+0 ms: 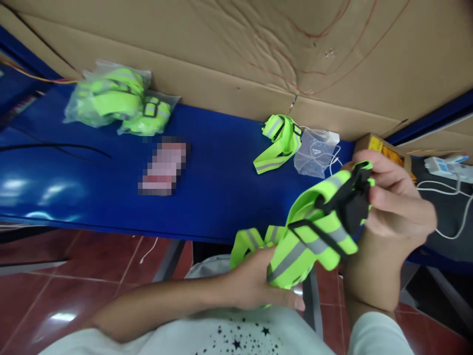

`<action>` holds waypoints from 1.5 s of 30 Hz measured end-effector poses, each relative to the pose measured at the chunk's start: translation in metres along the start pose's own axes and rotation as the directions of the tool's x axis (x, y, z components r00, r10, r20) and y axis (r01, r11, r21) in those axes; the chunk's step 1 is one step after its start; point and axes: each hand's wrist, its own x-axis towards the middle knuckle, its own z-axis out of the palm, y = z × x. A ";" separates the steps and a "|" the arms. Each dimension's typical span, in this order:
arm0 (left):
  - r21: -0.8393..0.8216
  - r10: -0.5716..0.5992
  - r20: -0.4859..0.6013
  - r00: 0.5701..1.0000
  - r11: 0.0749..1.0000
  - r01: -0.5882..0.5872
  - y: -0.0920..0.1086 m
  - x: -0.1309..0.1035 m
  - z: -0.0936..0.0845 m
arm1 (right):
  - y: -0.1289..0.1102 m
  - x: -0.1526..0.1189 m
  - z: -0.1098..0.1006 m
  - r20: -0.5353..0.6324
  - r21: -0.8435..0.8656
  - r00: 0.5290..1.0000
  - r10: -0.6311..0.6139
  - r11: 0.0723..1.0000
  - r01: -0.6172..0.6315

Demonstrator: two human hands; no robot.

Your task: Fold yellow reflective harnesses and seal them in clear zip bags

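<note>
Both my hands hold one neon-green reflective strap harness [314, 236] with grey stripes and black buckles, above the near edge of the blue table [221, 192]. My left hand [254, 283] grips its lower folded end from below. My right hand [391, 197] pinches the upper end by the black buckle. Another folded green strap [279, 140] lies loose on the table beyond, next to an empty clear plastic bag [316, 150].
Two bagged green straps [118, 101] lie at the table's far left. A pixelated flat object [162, 167] lies mid-table. A cardboard wall [258, 54] backs the table. A yellow box [384, 148], white power strip [447, 167] and cables sit at right. Red tiled floor lies below.
</note>
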 end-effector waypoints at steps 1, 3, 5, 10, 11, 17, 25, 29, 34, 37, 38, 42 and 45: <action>0.042 -0.020 -0.009 1.000 0.999 0.021 -0.002 -0.001 -0.004 | -0.003 0.001 -0.001 -0.045 0.004 0.999 -0.020 1.000 0.020; 0.078 -0.032 0.003 0.999 0.996 0.032 0.005 -0.001 -0.016 | -0.010 0.005 -0.001 -0.125 0.004 0.991 -0.057 0.998 0.058; 0.083 0.049 -0.003 0.999 0.995 -0.048 0.021 0.004 -0.034 | -0.013 0.011 0.002 -0.152 0.003 0.985 -0.080 0.997 0.082; 0.125 0.431 -0.164 0.887 0.901 -0.415 0.070 0.045 -0.083 | -0.003 0.035 0.015 -0.081 0.016 0.994 -0.078 0.997 0.079; 0.100 0.434 -0.153 0.888 0.901 -0.423 0.076 0.054 -0.090 | 0.000 0.040 0.017 -0.076 0.009 0.994 -0.080 0.997 0.080; -0.113 0.258 -0.088 0.962 0.957 -0.267 0.082 0.090 -0.098 | 0.029 0.062 0.008 -0.129 -0.222 0.978 -0.163 0.966 0.131; -0.445 0.074 -0.080 0.994 0.890 -0.102 0.046 0.101 -0.089 | 0.088 0.064 -0.008 -0.190 -0.392 0.949 -0.252 0.906 0.162; -0.533 -0.023 0.062 0.998 0.844 0.053 0.034 0.105 -0.091 | 0.099 0.057 -0.009 -0.210 -0.420 0.953 -0.219 0.900 0.114; -0.515 -0.007 0.177 0.984 0.852 0.099 0.039 0.098 -0.096 | 0.093 0.047 -0.009 -0.148 -0.583 0.889 -0.433 0.764 0.275; -0.513 0.021 0.279 0.960 0.848 0.130 0.050 0.092 -0.099 | 0.085 0.043 -0.009 -0.050 -0.680 0.834 -0.550 0.630 0.375; -0.510 0.035 0.281 0.959 0.852 0.119 0.052 0.092 -0.100 | 0.083 0.042 -0.010 0.000 -0.711 0.832 -0.554 0.585 0.390; -0.470 0.075 0.135 0.988 0.883 -0.003 0.056 0.093 -0.105 | 0.080 0.040 -0.014 0.208 -0.753 0.839 -0.502 0.465 0.465; -0.452 0.069 0.049 0.996 0.891 -0.040 0.057 0.095 -0.110 | 0.083 0.042 -0.014 0.278 -0.727 0.836 -0.474 0.465 0.505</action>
